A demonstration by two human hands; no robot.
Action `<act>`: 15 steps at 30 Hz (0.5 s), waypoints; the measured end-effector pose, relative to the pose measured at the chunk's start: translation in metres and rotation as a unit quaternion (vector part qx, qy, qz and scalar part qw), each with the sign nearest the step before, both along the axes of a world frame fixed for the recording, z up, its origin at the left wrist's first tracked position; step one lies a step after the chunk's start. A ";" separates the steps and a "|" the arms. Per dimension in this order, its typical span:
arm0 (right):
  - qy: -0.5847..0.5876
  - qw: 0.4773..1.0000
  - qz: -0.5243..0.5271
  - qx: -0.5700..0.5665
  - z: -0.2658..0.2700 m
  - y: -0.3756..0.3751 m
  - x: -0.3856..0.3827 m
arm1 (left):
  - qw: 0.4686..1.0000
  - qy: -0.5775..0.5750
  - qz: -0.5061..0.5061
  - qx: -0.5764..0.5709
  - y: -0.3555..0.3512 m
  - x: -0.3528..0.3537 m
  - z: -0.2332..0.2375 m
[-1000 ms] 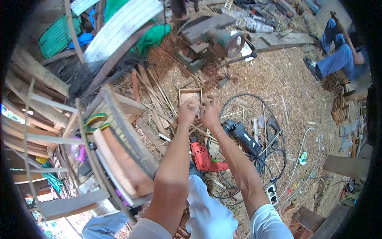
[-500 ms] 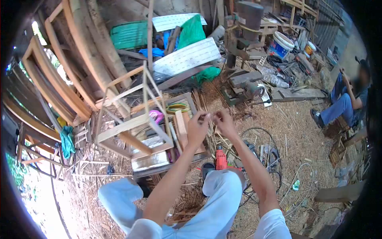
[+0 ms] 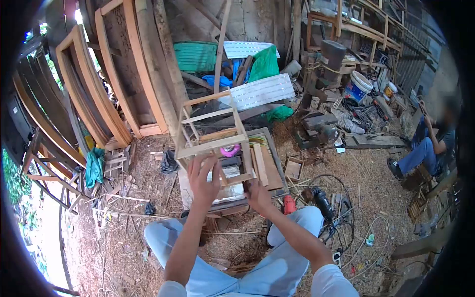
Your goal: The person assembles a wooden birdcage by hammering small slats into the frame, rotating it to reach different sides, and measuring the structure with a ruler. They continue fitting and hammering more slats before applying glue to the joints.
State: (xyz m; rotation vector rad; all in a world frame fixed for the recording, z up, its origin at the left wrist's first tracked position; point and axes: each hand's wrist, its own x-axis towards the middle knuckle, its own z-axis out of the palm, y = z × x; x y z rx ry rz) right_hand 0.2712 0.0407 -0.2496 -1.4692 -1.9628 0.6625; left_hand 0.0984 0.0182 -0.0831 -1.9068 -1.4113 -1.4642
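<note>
A small, open wooden frame (image 3: 213,145) of thin rails and posts stands over the low work table (image 3: 281,173) in front of me. My left hand (image 3: 203,182) is at its near left side, fingers spread over the lower rail and the thumb apart. My right hand (image 3: 260,199) is closed around the frame's near right corner, its fingertips partly hidden. A pink ring (image 3: 230,150), like a roll of tape, shows behind the rails. Wooden strips (image 3: 260,165) lie on the table to the right. Beside my knee is a red power tool (image 3: 289,204), partly covered.
A black power tool (image 3: 322,202) with a looping cable lies at right on shavings. A small wooden box (image 3: 294,169) stands beyond the table. Large wooden frames (image 3: 116,69) lean at left. Another person (image 3: 431,143) sits at far right. A bucket (image 3: 358,85) stands at the back.
My hands were together above the table's right side; they have parted and moved down to the wooden frame. The frame now sits turned differently, and the view has shifted left.
</note>
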 end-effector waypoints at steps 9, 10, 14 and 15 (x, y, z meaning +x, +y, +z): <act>0.084 0.995 0.010 -0.052 -0.014 0.020 -0.001 | 0.973 0.057 0.034 -0.220 0.068 -0.036 0.031; 0.088 0.993 -0.016 -0.080 0.000 0.018 0.001 | 0.956 0.078 0.087 -0.270 0.065 -0.036 0.030; 0.051 0.996 0.007 -0.077 0.005 0.031 0.012 | 0.976 0.048 -0.006 -0.211 0.080 -0.052 0.028; 0.051 0.996 -0.006 -0.080 0.017 0.028 0.013 | 0.977 0.050 -0.031 -0.204 0.083 -0.059 0.030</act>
